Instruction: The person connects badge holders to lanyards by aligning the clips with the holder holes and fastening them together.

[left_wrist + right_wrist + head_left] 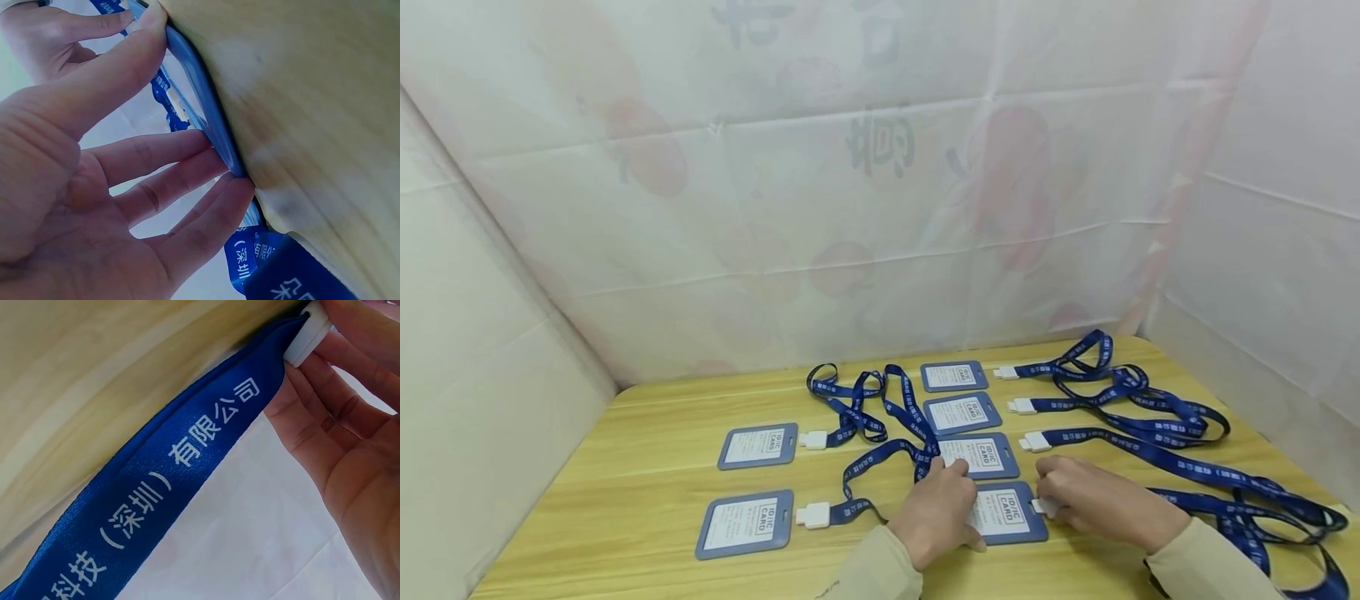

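left sleeve (880,571): beige, small dark mark (831,588) | right sleeve (1213,562): beige, dark strip (1154,577) along edge

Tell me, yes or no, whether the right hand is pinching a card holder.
No, the right hand pinches the white clip at the end of a blue lanyard.

Table (625,467): wood-grained, smooth top; soft, blurred reflections seen in left wrist view. Holders (1036,518): apparently moulded in smooth plastic, low sheen caught along edge. Inserts (999,510): paper-like, matt, printed. Lanyards (164,475): woven cloth ribbon, finely textured, satin gloss shown. Clips (307,339): smooth plastic, semi-matt. Backdrop (790,217): thin, cloth-like sheet, matt, marked by creases. Sleeves (1213,562): matt cloth, softly wrinkled.
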A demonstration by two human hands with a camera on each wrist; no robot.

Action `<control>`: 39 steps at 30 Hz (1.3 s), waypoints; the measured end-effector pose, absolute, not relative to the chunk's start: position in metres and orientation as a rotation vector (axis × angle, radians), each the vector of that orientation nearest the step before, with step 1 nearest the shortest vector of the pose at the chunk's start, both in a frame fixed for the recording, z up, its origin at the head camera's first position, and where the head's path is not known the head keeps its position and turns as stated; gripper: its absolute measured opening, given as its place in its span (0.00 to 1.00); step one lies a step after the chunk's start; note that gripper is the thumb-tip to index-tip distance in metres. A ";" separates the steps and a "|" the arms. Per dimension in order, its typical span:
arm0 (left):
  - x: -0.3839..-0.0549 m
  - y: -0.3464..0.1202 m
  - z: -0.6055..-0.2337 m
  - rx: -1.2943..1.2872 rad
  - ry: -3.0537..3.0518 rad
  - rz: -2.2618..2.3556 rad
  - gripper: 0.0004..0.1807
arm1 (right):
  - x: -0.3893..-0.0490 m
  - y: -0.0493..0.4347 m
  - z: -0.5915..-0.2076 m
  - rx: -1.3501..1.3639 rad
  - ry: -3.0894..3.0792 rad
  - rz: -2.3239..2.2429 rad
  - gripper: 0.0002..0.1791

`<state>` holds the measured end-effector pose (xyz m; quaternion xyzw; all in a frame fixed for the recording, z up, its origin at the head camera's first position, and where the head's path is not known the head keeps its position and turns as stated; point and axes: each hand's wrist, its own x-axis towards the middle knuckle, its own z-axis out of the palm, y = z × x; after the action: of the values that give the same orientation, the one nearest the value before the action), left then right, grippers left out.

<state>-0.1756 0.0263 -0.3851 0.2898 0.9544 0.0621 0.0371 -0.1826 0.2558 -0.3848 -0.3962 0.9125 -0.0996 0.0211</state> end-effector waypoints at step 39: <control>-0.174 0.027 -0.385 0.858 2.926 0.236 0.24 | -0.183 0.255 -0.384 -1.195 2.811 -0.283 0.09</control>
<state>-0.1741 0.0270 -0.3847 0.2803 0.9559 0.0772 0.0416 -0.1830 0.2551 -0.3839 -0.3894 0.9157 -0.0921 0.0369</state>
